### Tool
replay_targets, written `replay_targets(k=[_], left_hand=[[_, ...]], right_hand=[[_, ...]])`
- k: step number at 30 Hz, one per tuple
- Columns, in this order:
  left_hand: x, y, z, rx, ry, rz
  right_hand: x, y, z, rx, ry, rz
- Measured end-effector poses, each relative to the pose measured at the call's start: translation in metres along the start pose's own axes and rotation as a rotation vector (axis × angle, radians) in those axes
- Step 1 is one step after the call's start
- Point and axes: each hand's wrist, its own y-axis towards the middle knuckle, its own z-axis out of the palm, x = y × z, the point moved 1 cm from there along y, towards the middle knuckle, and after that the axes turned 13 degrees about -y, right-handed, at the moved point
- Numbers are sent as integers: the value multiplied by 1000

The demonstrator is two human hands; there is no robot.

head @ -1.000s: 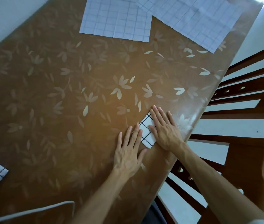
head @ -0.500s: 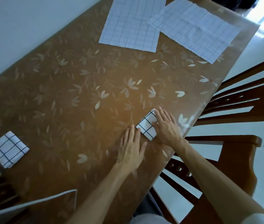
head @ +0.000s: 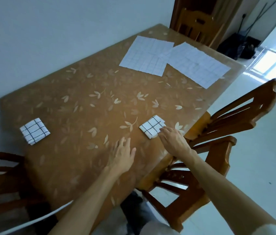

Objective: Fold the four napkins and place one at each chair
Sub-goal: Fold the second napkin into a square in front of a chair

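Observation:
A folded checked napkin (head: 151, 127) lies near the table's right edge, in front of a wooden chair (head: 232, 112). My right hand (head: 173, 141) is flat with straight fingers, its fingertips at the napkin's near right corner. My left hand (head: 122, 155) is flat and open over the bare table (head: 83, 107), a little to the left of that napkin and apart from it. A second folded checked napkin (head: 34, 130) sits at the near left end. Two unfolded napkins lie flat at the far end, the left one (head: 146, 55) partly overlapped by the right one (head: 196, 64).
A chair (head: 1, 177) stands at the near left end, another chair (head: 196, 25) at the far end, and a fourth chair (head: 193, 189) close by my right arm. A wall runs along the table's left side. Black bags (head: 238, 46) sit on the floor far right.
My head has lifted, so more of the table and room shows. My left hand has slid back off the folded napkin; my right hand has drawn back to its corner.

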Motion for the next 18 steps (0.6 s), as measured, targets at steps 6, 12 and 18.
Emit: replay_targets(k=[6, 12, 18], left_hand=[[-19, -42, -3, -8, 14, -10], [-40, -63, -4, -29, 72, -45], [-73, -58, 10, -54, 16, -124]], right_hand=[[-9, -41, -24, -23, -11, -81], [-21, -61, -32, -38, -13, -130], [-53, -62, -36, 52, -13, -154]])
